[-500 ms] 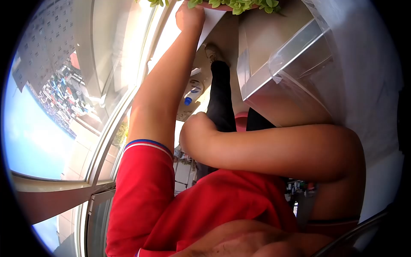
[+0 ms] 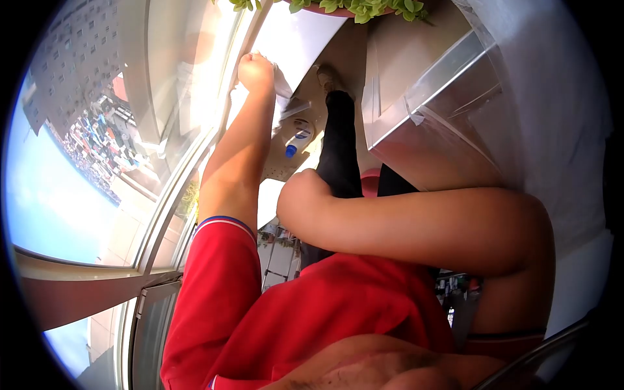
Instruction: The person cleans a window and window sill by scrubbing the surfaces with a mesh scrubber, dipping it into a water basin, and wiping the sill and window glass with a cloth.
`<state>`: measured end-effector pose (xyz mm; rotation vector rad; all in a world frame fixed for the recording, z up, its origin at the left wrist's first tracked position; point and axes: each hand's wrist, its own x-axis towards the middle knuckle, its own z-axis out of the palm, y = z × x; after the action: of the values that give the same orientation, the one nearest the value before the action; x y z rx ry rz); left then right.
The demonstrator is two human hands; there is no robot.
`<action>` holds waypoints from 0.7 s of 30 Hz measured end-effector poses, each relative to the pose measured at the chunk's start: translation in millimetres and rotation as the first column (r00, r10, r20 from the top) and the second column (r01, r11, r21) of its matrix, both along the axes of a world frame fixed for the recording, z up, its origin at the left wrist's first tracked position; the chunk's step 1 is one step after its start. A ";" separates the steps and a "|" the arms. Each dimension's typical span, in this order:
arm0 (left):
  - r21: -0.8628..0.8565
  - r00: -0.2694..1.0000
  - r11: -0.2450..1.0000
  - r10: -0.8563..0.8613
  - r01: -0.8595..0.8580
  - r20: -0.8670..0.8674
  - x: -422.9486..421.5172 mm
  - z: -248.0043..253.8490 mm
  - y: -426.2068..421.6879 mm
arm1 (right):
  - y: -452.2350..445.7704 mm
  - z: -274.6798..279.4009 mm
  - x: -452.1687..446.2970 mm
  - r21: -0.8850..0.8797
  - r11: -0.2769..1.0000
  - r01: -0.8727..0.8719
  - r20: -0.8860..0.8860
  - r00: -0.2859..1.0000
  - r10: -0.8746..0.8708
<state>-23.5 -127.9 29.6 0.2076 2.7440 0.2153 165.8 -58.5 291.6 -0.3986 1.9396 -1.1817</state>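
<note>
My left hand is stretched forward over the white sill, close beside the window frame. Its fingers look curled; a pale, cloth-like edge shows by it, too washed out to name. My right hand is bent in front of my body, above my dark trouser leg. The back of the wrist hides its fingers and anything in them. Beyond my left hand, green leaves hang over the rim of a reddish planter.
A white bottle with a blue cap lies on the floor below. The window frame runs along my left, with buildings outside. To the right stands a clear-sided box near plastic sheeting.
My left hand has drawn back from beside the planter toward me and slightly left, nearer the window frame. My right hand has barely moved.
</note>
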 end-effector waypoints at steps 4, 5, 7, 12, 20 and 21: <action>-0.019 0.976 0.976 -0.218 0.218 -0.002 59.2 -8.7 51.1 | -6.8 -2.8 -0.2 0.026 0.996 0.084 0.037 0.996 -0.085; 0.004 0.978 0.978 -0.206 0.206 0.006 75.1 -11.3 66.0 | -13.4 -5.2 -0.6 0.031 0.988 0.148 0.063 0.987 -0.150; 0.035 0.975 0.975 -0.220 0.219 0.016 79.7 -9.7 68.7 | -8.3 -5.6 -4.9 0.004 0.995 0.095 0.095 0.991 -0.095; 0.007 0.994 0.996 -0.090 0.091 -0.056 37.4 -11.8 36.0 | 5.8 -2.1 -4.6 -0.020 0.997 0.069 -0.003 0.998 -0.069; -0.083 0.981 0.979 -0.190 0.187 -0.030 67.4 -7.1 39.9 | -5.4 -2.1 0.0 -0.046 0.995 0.087 0.130 0.988 -0.080; -0.110 0.996 0.990 -0.085 0.087 0.018 74.3 -6.6 46.1 | -4.1 -1.6 0.2 -0.037 0.992 0.122 0.126 0.985 -0.116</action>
<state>50.8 -81.8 23.1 0.2921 2.7172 0.0407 166.0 -62.6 290.0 -0.2289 1.8537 -1.2971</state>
